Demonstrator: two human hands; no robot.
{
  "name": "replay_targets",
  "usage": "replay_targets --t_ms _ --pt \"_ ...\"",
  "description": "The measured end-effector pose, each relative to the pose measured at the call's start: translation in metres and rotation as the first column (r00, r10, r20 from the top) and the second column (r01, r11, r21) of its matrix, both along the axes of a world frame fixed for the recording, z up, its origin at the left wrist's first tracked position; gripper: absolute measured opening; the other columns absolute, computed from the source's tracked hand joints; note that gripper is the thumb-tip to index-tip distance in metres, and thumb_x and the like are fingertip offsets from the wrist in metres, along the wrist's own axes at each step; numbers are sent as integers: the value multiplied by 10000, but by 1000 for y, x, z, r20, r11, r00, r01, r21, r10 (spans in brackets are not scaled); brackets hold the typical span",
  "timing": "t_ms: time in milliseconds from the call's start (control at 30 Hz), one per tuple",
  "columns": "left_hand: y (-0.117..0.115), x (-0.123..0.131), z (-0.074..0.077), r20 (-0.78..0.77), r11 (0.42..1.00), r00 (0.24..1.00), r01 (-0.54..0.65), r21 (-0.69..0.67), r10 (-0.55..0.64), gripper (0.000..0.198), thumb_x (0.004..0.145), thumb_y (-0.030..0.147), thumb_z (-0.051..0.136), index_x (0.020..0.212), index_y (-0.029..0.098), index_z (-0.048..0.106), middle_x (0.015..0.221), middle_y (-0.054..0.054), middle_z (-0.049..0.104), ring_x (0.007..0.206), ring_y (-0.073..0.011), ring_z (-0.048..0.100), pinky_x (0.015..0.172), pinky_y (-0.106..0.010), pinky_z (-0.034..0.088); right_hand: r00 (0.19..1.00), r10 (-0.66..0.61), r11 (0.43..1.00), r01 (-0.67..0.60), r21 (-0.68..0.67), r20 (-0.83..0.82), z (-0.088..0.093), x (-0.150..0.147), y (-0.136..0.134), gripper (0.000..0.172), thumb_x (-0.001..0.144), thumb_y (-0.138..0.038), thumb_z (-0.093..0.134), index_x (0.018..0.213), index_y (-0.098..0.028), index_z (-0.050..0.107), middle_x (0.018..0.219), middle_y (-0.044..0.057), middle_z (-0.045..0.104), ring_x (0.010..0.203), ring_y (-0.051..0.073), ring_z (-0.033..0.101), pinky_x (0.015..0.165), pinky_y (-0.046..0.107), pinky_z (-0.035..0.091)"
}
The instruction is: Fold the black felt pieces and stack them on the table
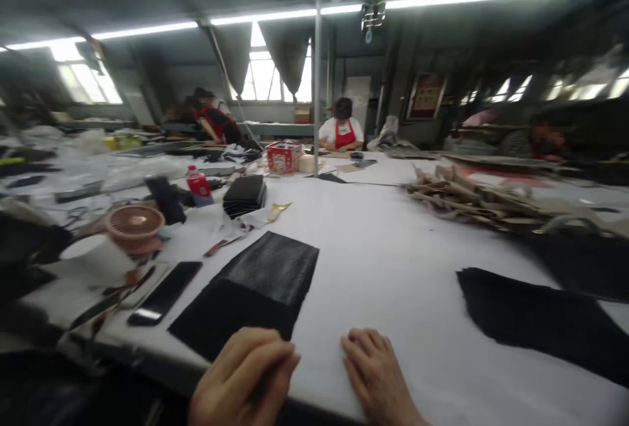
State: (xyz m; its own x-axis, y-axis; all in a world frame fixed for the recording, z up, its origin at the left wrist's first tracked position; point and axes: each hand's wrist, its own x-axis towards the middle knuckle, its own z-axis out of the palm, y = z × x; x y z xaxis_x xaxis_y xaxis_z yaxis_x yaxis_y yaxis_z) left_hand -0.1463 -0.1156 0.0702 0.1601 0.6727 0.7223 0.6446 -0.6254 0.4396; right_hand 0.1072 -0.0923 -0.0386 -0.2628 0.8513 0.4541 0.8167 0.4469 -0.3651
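My left hand (243,377) rests at the near edge of the white table (383,255), fingers curled together, its fingertips just below the near corner of a black fabric piece (253,288). I cannot make out anything inside it. Beside it, my right hand (376,373) lies flat on the bare table top with fingers stretched out and holds nothing. A second, larger black fabric piece (535,318) lies to the right, apart from both hands.
A black phone (164,293), scissors (105,305) and a small pink fan (135,226) sit at the left. Farther back are a red-capped bottle (199,185), a black stack (244,194), a red box (284,156) and beige pieces (472,200). People in red aprons work beyond.
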Motion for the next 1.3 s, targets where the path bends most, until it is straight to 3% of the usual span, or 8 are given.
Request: replay_targets --t_ms 67,200,333,533,633,867,1033,1300 --pt "21 -11 -7 -149 985 988 -71 -157 48 92 917 252 609 994 242 658 984 -14 659 909 -170 628 814 -284 517 999 48 999 -48 -16 12 2 -21 17 285 913 -161 525 1158 -291 591 1136 33 620 1018 228 519 868 385 382" --pt "66 -22 -34 -407 870 905 -297 -394 125 77 887 225 625 943 213 676 950 -32 668 920 -210 634 821 -328 499 996 81 996 -81 -26 31 -1 -51 46 294 918 -169 524 1183 -281 585 1142 53 610 1032 241 521 869 399 398" --pt "87 -23 -52 -563 799 824 -383 -463 68 102 879 257 621 943 210 684 948 -38 664 908 -220 644 773 -320 497 996 84 996 -83 -13 32 -5 -59 57 267 926 -177 513 1169 -255 591 1127 73 603 1037 246 525 866 407 412" --pt "101 -19 -59 -682 803 732 -404 -439 -5 200 908 169 464 847 173 654 892 -64 657 850 -208 645 696 -291 461 995 100 995 -100 6 -27 -10 -55 62 235 931 -191 514 1138 -242 614 1104 70 616 1028 234 546 850 401 444" --pt "107 -24 -61 -646 802 763 -386 -455 1 195 877 163 466 832 175 655 887 -63 668 827 -200 649 693 -281 441 979 151 988 -146 43 -136 -7 -61 65 238 955 -174 465 1134 -229 612 1112 74 627 1025 220 560 860 392 460" --pt "124 -47 -63 -341 733 940 -215 -645 -24 218 752 184 521 771 219 736 794 -20 720 765 -180 651 708 -262 433 907 354 935 -335 119 -227 1 -92 75 312 939 -103 429 1149 -227 624 1135 80 652 1016 206 578 855 388 493" --pt "128 -52 -63 -214 709 974 -102 -698 -71 261 720 200 506 775 209 761 792 -21 731 766 -179 652 692 -247 439 902 373 926 -350 139 -217 4 -99 77 306 941 -104 432 1149 -214 628 1129 83 657 982 208 567 831 393 492" --pt "138 -56 -58 -169 650 969 -12 -760 -180 266 697 208 510 778 183 762 783 -17 719 733 -158 632 647 -221 425 893 417 905 -392 163 -167 6 -96 72 370 924 -69 417 1221 -206 589 1204 86 629 1017 213 541 858 403 467"
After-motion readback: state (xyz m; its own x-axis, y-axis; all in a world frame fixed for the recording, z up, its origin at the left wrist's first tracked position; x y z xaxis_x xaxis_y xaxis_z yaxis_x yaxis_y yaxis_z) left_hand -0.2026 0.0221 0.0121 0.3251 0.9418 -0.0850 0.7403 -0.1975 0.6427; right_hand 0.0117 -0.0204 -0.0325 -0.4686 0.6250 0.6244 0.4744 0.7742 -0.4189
